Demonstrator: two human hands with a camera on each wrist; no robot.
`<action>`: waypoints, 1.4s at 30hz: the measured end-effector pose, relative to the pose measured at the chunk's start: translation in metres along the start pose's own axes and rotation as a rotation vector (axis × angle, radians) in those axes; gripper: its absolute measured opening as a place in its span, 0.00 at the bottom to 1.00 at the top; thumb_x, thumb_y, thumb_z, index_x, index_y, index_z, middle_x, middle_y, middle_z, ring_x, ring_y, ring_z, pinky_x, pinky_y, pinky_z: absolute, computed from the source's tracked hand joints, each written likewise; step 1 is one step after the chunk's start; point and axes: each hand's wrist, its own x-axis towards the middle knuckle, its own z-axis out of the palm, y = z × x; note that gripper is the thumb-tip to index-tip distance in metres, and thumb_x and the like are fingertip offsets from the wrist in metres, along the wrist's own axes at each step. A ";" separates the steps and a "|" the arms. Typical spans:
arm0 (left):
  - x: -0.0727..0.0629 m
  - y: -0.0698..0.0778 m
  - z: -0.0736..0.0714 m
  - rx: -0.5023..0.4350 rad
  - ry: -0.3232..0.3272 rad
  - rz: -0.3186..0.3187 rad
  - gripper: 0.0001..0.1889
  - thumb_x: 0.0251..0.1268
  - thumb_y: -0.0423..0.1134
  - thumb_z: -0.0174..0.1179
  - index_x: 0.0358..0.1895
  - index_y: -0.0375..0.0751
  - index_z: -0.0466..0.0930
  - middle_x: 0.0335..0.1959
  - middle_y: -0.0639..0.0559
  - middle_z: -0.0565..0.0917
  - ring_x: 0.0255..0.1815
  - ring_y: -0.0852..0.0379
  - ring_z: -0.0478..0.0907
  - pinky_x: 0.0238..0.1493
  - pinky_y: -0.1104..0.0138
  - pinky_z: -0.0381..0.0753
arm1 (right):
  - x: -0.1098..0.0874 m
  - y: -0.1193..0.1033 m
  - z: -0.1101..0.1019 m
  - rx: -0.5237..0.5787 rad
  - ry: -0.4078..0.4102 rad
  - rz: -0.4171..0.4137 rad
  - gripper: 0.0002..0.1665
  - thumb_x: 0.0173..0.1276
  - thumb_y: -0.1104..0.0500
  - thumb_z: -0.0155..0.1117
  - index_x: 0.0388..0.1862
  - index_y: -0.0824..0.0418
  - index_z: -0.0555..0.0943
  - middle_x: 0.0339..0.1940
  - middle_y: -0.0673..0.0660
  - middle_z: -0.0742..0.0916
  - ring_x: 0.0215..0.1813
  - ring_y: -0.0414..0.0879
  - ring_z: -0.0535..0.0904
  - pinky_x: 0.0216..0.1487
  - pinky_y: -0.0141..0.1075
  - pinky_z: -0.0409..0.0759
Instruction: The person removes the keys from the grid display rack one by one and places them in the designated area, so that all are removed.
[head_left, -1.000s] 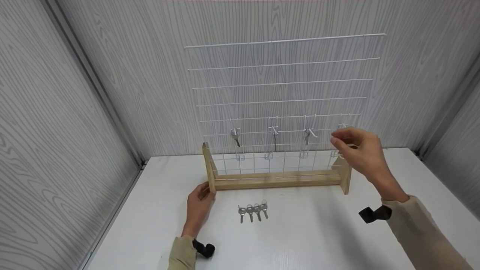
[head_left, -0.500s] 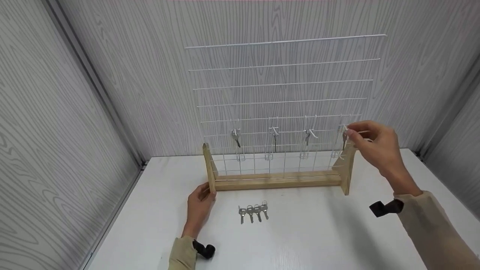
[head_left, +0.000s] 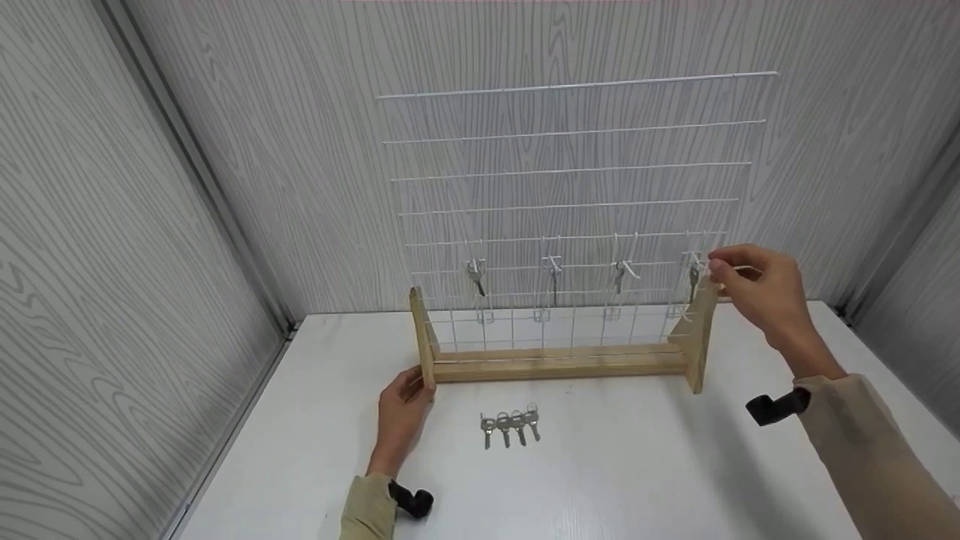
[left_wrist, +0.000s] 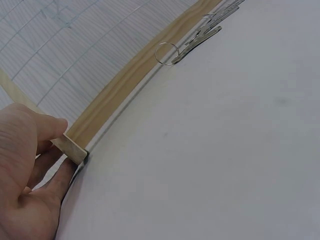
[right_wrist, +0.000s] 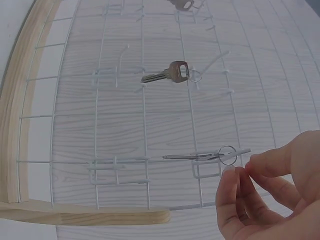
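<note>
A white wire grid rack (head_left: pixel 574 169) on a wooden base stands on the table. My left hand (head_left: pixel 401 412) grips the front foot of its left wooden side panel (left_wrist: pixel 70 149), thumb and fingers on opposite faces. Hooks along the grid bear keys on rings. One key (right_wrist: pixel 175 72) hangs from a middle hook; at the rightmost hook another key (right_wrist: pixel 192 157) hangs by its ring (right_wrist: pixel 227 155). Close beside that ring is my right hand (head_left: pixel 765 289), its fingers loosely bent and seemingly off the key. In the right wrist view its fingertips (right_wrist: pixel 229 175) are just beside the ring.
Several loose keys with rings (head_left: pixel 510 427) lie in a row on the white table (head_left: pixel 600 480), in front of the wooden base. Lower hooks (right_wrist: pixel 120 170) sit on the grid beneath the keys. Wood-patterned panels (head_left: pixel 225 150) enclose the back and sides.
My right hand went right to the rightmost hook, where a key now hangs, then drew slightly away from it. My left hand keeps its grip on the rack.
</note>
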 end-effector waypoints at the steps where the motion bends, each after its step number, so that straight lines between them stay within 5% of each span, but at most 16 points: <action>1: 0.000 0.000 0.000 0.005 -0.001 0.002 0.23 0.77 0.33 0.63 0.72 0.36 0.77 0.70 0.35 0.80 0.73 0.38 0.78 0.70 0.58 0.84 | 0.001 0.002 0.000 0.008 -0.010 0.012 0.25 0.84 0.49 0.60 0.66 0.66 0.83 0.49 0.45 0.84 0.46 0.30 0.82 0.43 0.19 0.82; 28: -0.001 0.003 0.003 -0.022 -0.015 0.011 0.23 0.76 0.32 0.63 0.72 0.36 0.77 0.70 0.35 0.80 0.73 0.39 0.78 0.68 0.59 0.85 | 0.006 0.011 0.002 -0.008 -0.072 0.010 0.22 0.85 0.54 0.57 0.65 0.69 0.82 0.56 0.65 0.85 0.46 0.30 0.82 0.46 0.20 0.86; 42: -0.002 0.003 -0.001 -0.009 -0.006 -0.014 0.23 0.77 0.33 0.63 0.71 0.38 0.78 0.70 0.38 0.81 0.72 0.41 0.79 0.67 0.57 0.86 | 0.001 0.001 0.001 -0.006 -0.069 -0.023 0.21 0.86 0.52 0.57 0.61 0.68 0.83 0.52 0.59 0.86 0.45 0.29 0.83 0.46 0.21 0.86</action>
